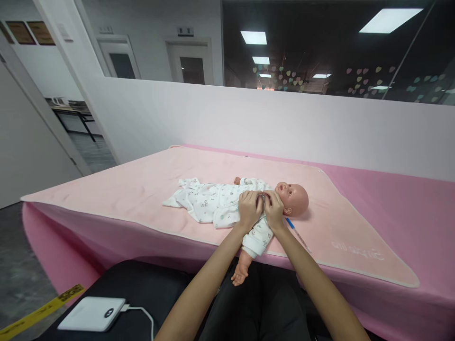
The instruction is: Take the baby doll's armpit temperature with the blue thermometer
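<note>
A baby doll [296, 198] lies on its back on the table, its head to the right. It wears a white printed shirt [227, 208] and matching white trousers. At the upper chest, close to the collar, my left hand [250, 207] and my right hand [273, 210] meet with bent fingers, pinching the shirt's front. What lies between the fingertips is mostly hidden. One doll arm [242, 266] hangs between my forearms, over the table's near edge. Just right of my right wrist lies a thin clear stick with a blue cap [290, 223], apparently a thermometer.
A pale pink blanket [121, 184] covers much of the table over a darker pink cloth [419, 203]. A white low wall [284, 128] stands behind. At lower left, a white power bank [93, 313] with a cable lies on a black seat [142, 284].
</note>
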Demonstrator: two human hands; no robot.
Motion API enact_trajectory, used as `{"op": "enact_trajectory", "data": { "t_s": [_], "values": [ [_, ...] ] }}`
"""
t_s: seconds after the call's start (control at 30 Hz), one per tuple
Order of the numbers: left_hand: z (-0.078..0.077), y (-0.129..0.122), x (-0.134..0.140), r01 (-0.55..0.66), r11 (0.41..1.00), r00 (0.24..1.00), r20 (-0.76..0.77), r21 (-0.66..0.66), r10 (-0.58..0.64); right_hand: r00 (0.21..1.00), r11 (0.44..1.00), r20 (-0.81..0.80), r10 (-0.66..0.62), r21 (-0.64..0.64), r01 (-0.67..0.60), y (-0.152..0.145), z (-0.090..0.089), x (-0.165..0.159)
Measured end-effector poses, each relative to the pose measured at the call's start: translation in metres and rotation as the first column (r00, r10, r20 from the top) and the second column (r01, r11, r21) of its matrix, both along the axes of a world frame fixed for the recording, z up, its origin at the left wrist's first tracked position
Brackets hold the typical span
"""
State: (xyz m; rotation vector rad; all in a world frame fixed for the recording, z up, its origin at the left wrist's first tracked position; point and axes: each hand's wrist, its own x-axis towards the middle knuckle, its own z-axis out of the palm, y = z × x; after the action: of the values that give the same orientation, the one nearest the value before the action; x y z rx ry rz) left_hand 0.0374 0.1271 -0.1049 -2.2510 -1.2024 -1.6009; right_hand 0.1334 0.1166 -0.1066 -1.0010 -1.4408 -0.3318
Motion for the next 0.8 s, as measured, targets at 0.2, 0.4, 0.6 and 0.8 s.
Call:
{"op": "enact_trajectory", "data": {
  "t_s": [0.2,0.4,0.6,0.8],
  "values": [
    [0.001,0.001,-0.002,0.03,0.998,0.999,-0.016,0.05,-0.029,1.0,1.0,0.002,0.003,-0.006,-0.003,0.003,-0.005,0.002],
    [0.003,-0.002,-0.003,0.076,0.987,0.996,0.028,0.141,-0.081,1.0,1.0,-0.024,0.016,0.005,-0.016,-0.002,-0.003,-0.001],
    [0.005,-0.004,-0.006,0.095,0.97,0.993,0.048,0.224,-0.108,1.0,0.998,-0.013,-0.025,0.051,0.026,-0.003,-0.004,0.0],
    [0.009,0.006,-0.028,-0.021,0.97,0.984,0.175,0.244,-0.023,0.998,0.992,-0.013,-0.069,0.108,0.07,0.004,-0.006,0.007]
  ]
}}
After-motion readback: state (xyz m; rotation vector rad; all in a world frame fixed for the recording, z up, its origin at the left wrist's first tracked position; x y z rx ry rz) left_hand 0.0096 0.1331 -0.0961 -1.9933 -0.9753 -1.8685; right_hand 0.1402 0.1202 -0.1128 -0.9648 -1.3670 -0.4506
